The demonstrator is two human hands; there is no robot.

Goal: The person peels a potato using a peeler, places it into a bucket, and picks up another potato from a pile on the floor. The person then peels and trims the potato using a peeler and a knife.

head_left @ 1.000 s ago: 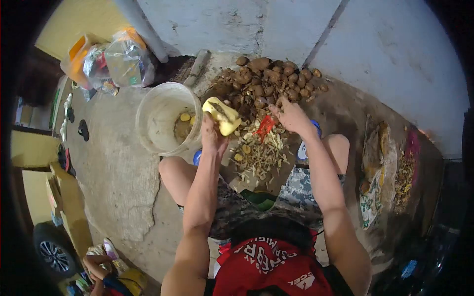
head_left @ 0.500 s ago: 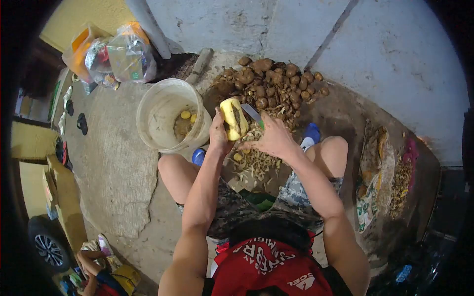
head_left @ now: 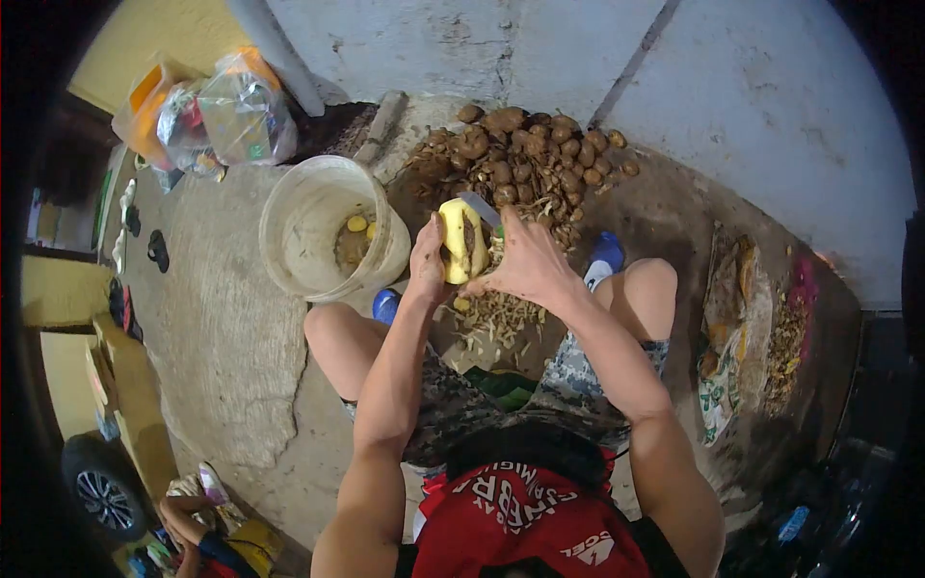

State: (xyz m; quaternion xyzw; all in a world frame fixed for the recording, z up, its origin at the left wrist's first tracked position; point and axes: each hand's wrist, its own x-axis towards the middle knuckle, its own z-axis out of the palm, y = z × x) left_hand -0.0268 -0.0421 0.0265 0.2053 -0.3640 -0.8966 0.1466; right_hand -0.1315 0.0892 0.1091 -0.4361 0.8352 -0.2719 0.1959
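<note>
My left hand (head_left: 427,258) is closed around the left side of a large potato (head_left: 452,246), mostly pared to yellow flesh, with a dark brown strip of skin down its right part. My right hand (head_left: 530,262) grips a knife (head_left: 479,206); a bit of green handle shows by the fingers. The blade lies at the potato's upper right edge, and whether it is cutting I cannot tell. My right thumb reaches to the potato's lower end. Below both hands, pale peelings (head_left: 503,323) are scattered on the ground.
A white bucket (head_left: 289,231) with a few yellow pieces inside stands to the left. Brown unpeeled potatoes (head_left: 525,144) are heaped by the wall. Plastic bags (head_left: 241,116) sit at upper left, a sack (head_left: 723,356) lies at right. Another person's arm (head_left: 183,520) shows at lower left.
The potato has turned slightly, showing its brown strip nearer the middle. My right hand has come closer to it, bringing the blade toward its upper edge. The view has shifted slightly.
</note>
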